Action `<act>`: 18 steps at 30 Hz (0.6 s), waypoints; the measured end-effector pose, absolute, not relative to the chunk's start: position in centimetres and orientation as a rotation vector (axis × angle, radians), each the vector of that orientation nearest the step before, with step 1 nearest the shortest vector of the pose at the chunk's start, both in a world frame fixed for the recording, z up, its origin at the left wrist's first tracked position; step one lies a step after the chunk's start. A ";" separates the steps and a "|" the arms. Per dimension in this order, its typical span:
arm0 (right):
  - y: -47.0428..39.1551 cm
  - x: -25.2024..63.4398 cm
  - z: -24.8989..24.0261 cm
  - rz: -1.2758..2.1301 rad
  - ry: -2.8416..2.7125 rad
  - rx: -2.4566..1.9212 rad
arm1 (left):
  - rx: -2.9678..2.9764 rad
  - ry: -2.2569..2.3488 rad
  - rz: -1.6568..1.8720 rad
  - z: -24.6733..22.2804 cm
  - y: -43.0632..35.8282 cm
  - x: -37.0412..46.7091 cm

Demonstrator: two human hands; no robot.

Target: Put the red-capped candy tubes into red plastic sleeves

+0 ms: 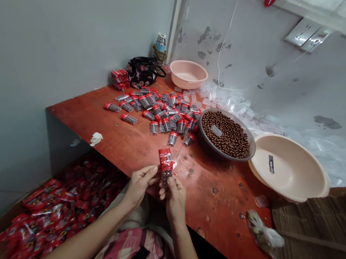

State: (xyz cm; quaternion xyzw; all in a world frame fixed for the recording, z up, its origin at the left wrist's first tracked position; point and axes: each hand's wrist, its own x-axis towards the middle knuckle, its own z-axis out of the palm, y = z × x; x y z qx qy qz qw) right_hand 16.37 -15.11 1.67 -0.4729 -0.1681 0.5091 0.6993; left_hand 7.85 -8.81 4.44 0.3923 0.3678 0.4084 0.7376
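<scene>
Just off the table's front edge, my right hand (176, 196) grips a clear pack of dark brown balls (165, 176) with the thumb across its lower part. A shiny red printed wrapper (165, 159) covers the pack's upper end, which points away from me. My left hand (139, 185) is beside it on the left, thumb and forefinger pinched together; anything between them is too small to make out. Beyond both hands lie many clear, red-topped containers of dark balls (162, 113), one of them standing nearest the pack.
A grey bowl (249, 155) of brown balls stands right of the containers, beside a large beige basin (301, 162). Farther back are a pink basin (187, 81) and a floral bag (140, 73). Red packets (65, 208) are heaped below the table at left. Cardboard (320, 240) lies right.
</scene>
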 end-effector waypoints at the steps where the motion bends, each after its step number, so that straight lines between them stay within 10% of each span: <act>1: -15.1 16.3 1.5 1.136 -0.387 -1.061 | 0.855 0.789 0.868 4.5 -8.7 8.0; 18: -15.0 15.8 1.1 1.177 -0.438 -1.060 | 0.893 0.687 0.558 4.5 -8.2 8.3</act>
